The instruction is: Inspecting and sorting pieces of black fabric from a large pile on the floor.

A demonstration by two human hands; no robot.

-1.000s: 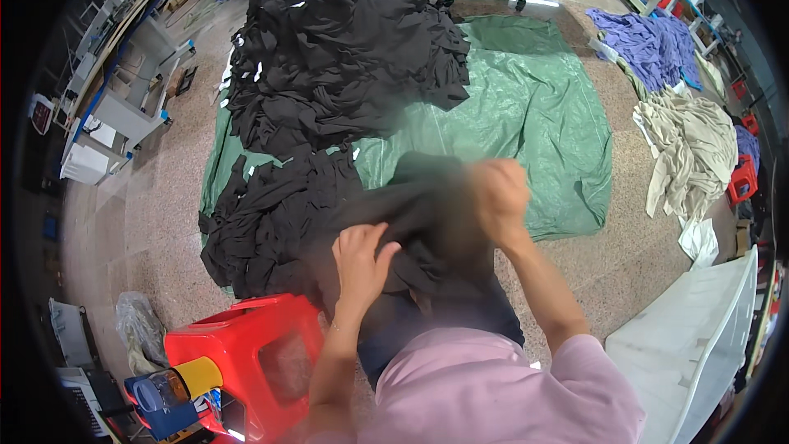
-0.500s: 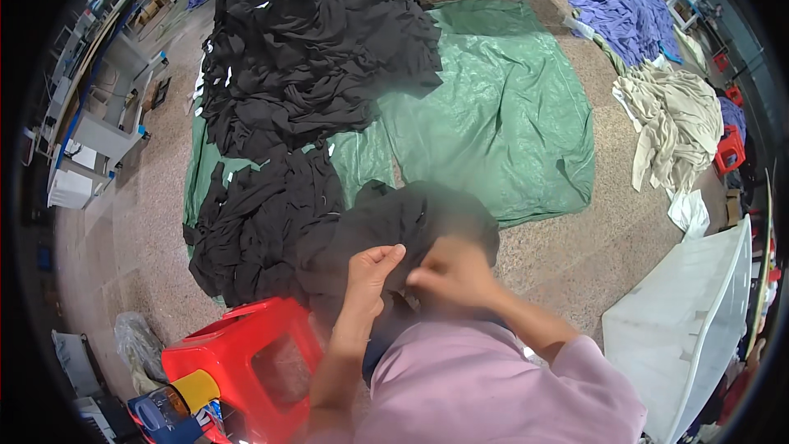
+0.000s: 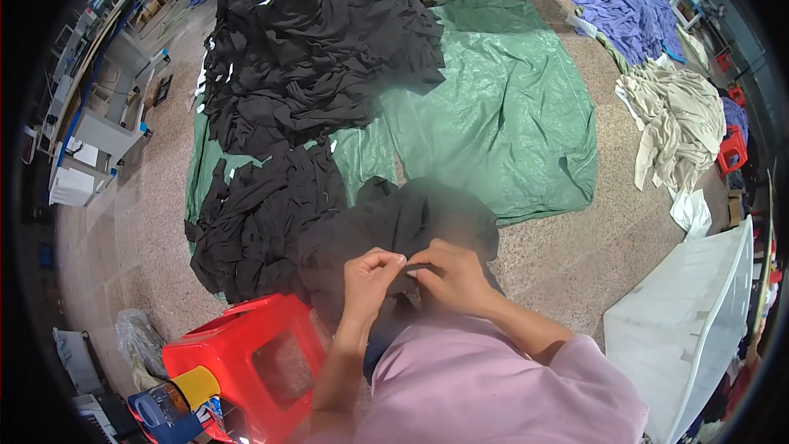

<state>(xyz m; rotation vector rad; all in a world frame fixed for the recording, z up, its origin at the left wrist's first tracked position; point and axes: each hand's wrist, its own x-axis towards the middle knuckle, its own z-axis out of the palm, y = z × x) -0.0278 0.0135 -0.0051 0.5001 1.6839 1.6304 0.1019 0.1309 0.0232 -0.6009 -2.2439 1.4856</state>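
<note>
Black cloth [image 3: 353,238] is bunched over my lap, and both hands are above it. The thumb and fingertips of my left hand [image 3: 371,279] are pinched together. Close on its right, my right hand [image 3: 452,275] is also pinched, the fingertips of both nearly touching. A thin dark bit shows at the right fingertips; it blends with the cloth, so I cannot tell what either hand holds. Beyond my lap lies a heap of black garments [image 3: 304,49], with a smaller black pile [image 3: 263,222] on its near side.
A green tarpaulin [image 3: 501,115] lies under the black heap. At my left stands a red plastic stool [image 3: 238,345], with a yellow-banded jug [image 3: 168,403] next to it. A white bin [image 3: 674,321] is at my right; beige cloth [image 3: 674,119] and purple cloth [image 3: 629,25] lie farther off.
My right hand, blurred by motion and apart from the left before, has come in to meet the left fingertips and now holds a pinch. The left hand has barely moved.
</note>
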